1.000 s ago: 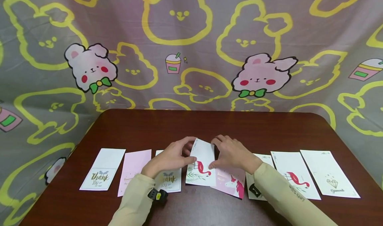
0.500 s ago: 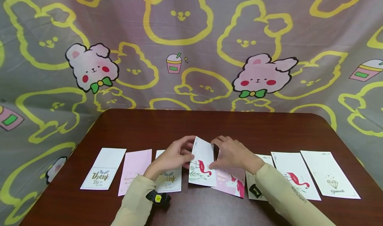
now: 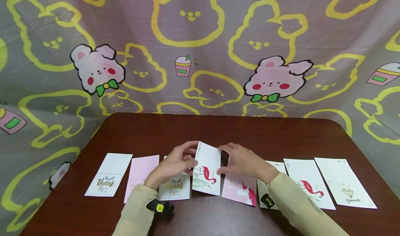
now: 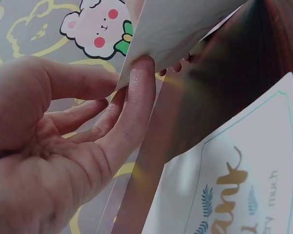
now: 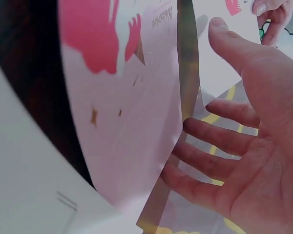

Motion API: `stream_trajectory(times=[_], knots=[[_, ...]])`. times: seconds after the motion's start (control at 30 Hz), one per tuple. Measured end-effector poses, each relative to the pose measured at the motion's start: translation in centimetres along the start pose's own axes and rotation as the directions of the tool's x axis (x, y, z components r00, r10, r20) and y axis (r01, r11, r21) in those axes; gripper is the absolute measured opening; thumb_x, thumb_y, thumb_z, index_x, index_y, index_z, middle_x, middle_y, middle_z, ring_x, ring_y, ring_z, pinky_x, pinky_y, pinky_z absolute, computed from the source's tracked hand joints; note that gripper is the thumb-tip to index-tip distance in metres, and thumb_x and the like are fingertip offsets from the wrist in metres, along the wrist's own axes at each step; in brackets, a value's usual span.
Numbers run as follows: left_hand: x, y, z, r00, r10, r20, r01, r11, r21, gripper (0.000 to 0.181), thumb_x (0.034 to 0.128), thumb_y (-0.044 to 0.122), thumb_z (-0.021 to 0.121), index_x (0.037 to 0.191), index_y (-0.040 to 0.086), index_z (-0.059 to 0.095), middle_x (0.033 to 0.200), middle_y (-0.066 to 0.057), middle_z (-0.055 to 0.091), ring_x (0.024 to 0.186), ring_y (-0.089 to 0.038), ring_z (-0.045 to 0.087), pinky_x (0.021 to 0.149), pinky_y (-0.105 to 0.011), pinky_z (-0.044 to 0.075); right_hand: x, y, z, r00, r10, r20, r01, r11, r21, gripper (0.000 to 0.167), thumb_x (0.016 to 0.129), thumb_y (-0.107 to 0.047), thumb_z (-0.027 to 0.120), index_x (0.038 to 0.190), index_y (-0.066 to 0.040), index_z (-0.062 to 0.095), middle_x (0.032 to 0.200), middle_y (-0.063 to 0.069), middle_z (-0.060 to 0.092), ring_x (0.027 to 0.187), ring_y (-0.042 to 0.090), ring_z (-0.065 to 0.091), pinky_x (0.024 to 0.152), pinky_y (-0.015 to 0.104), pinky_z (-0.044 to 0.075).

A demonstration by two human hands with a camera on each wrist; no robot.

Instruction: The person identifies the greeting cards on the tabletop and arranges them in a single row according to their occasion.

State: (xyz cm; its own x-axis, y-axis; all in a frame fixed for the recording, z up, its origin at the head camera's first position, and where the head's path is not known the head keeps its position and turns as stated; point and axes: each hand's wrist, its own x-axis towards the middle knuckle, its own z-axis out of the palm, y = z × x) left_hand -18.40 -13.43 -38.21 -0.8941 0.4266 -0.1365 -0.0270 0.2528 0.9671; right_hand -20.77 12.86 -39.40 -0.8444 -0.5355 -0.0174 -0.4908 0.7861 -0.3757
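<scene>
A white card with a red flamingo (image 3: 205,163) stands tilted up off the table in the head view. My left hand (image 3: 176,163) pinches its left edge; in the left wrist view thumb and finger press on either side of the card (image 4: 183,24). My right hand (image 3: 247,161) is at the card's right edge. In the right wrist view its thumb (image 5: 229,36) lies over the card's front, and the fingers are fairly straight, with one fingertip by the corner. Below the right hand lies a pink unicorn card (image 3: 239,189). A "Thank You" card (image 3: 175,189) lies under the left hand.
On the dark wooden table (image 3: 200,128), another "Thank You" card (image 3: 107,175) and a pink card (image 3: 142,171) lie at left. A partly covered card (image 3: 276,166), a second flamingo card (image 3: 307,180) and a diamond card (image 3: 343,180) lie at right. A patterned cloth (image 3: 212,58) hangs behind.
The flamingo card has tilted up and shifted left with my left hand, coming off the unicorn card it overlapped. My right hand has moved slightly left.
</scene>
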Motion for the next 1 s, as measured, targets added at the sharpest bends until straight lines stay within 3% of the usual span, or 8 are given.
stream_trajectory(times=[0.33, 0.43, 0.6, 0.8, 1.0], knots=[[-0.3, 0.0, -0.7, 0.998, 0.004, -0.062, -0.005, 1.000, -0.023, 0.063, 0.0956, -0.002, 0.060, 0.154, 0.014, 0.042, 0.134, -0.023, 0.057, 0.104, -0.023, 0.068, 0.072, -0.040, 0.063, 0.2, -0.4, -0.1, 0.997, -0.029, -0.076, 0.038, 0.993, 0.116, 0.073, 0.085, -0.044, 0.082, 0.144, -0.009, 0.055, 0.139, 0.010, 0.064, 0.120, 0.024, 0.064, 0.101, 0.048, 0.055], [-0.2, -0.1, -1.1, 0.996, 0.015, -0.086, -0.019, 0.999, -0.048, 0.063, 0.0959, -0.002, 0.060, 0.154, 0.015, 0.042, 0.135, -0.023, 0.057, 0.102, -0.022, 0.068, 0.072, -0.040, 0.063, 0.4, -0.4, -0.1, 0.992, -0.041, -0.117, 0.064, 0.978, 0.201, 0.075, 0.088, -0.037, 0.081, 0.148, -0.007, 0.049, 0.138, 0.010, 0.065, 0.120, 0.025, 0.066, 0.100, 0.047, 0.056], [0.2, -0.3, -1.8, 0.991, 0.016, -0.131, -0.030, 0.994, -0.107, 0.064, 0.0966, -0.002, 0.061, 0.154, 0.017, 0.041, 0.137, -0.022, 0.058, 0.101, -0.021, 0.070, 0.073, -0.039, 0.063, 0.8, -0.7, 0.1, 0.984, -0.015, -0.180, 0.076, 0.939, 0.337, 0.083, 0.089, -0.027, 0.081, 0.155, -0.007, 0.034, 0.120, 0.010, 0.073, 0.105, 0.023, 0.071, 0.089, 0.042, 0.060], [0.5, -0.3, -2.5, 0.984, 0.018, -0.176, -0.046, 0.987, -0.153, 0.065, 0.0966, -0.002, 0.060, 0.156, 0.018, 0.041, 0.136, -0.022, 0.058, 0.098, -0.019, 0.071, 0.073, -0.040, 0.063, 1.1, -1.8, 0.3, 0.981, 0.079, -0.180, 0.020, 0.870, 0.492, 0.088, 0.089, -0.022, 0.080, 0.158, -0.009, 0.027, 0.107, 0.006, 0.075, 0.087, 0.012, 0.071, 0.075, 0.031, 0.057], [0.8, 0.1, -3.2, 0.979, 0.013, -0.204, -0.047, 0.985, -0.166, 0.066, 0.0963, -0.002, 0.060, 0.156, 0.020, 0.041, 0.138, -0.021, 0.059, 0.095, -0.017, 0.071, 0.073, -0.037, 0.063, 1.3, -2.6, 0.5, 0.983, 0.123, -0.137, -0.001, 0.747, 0.665, 0.085, 0.090, -0.014, 0.078, 0.157, -0.011, 0.027, 0.099, 0.011, 0.073, 0.076, 0.024, 0.073, 0.067, 0.038, 0.062]])
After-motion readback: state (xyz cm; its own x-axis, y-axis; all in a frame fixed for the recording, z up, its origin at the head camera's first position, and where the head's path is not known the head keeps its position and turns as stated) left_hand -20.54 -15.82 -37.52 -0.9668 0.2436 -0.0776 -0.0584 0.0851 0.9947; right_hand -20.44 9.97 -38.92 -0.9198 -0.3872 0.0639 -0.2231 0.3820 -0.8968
